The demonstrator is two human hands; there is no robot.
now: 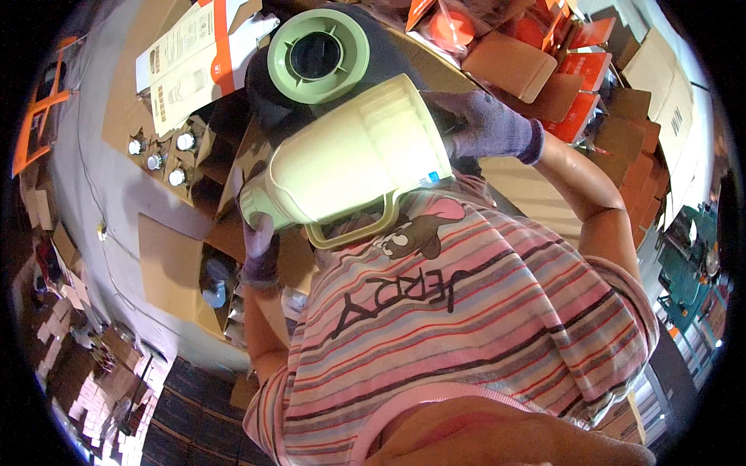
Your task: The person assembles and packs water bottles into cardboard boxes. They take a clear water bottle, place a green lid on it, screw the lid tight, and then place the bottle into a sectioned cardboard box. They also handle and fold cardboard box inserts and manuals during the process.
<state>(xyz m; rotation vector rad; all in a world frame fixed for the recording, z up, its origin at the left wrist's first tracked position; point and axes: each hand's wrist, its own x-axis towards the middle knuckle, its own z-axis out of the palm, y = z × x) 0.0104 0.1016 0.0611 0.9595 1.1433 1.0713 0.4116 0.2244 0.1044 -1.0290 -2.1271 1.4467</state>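
Note:
A pale yellow plastic jug (pixel 353 159) with a loop handle lies on its side in front of my striped shirt, its spout end to the left and its wide end to the right. My left hand (pixel 260 247), in a purple-grey glove, grips the spout end; the jug covers part of its fingers. Around the wide end closes my right hand (pixel 491 128), gloved alike, with some fingertips hidden behind the rim. Just beyond the jug, a pale green round ring (pixel 351 71) with a dark centre sits on a black rounded thing (pixel 268 105).
At the far left, a printed white and orange carton (pixel 183 66) stands near a divided box holding several bottles with silvery caps (pixel 154 161). Orange boxes (pixel 587 74) and brown cardboard flaps (pixel 509 66) crowd the far right. An opened carton (pixel 171 260) lies left of my left arm.

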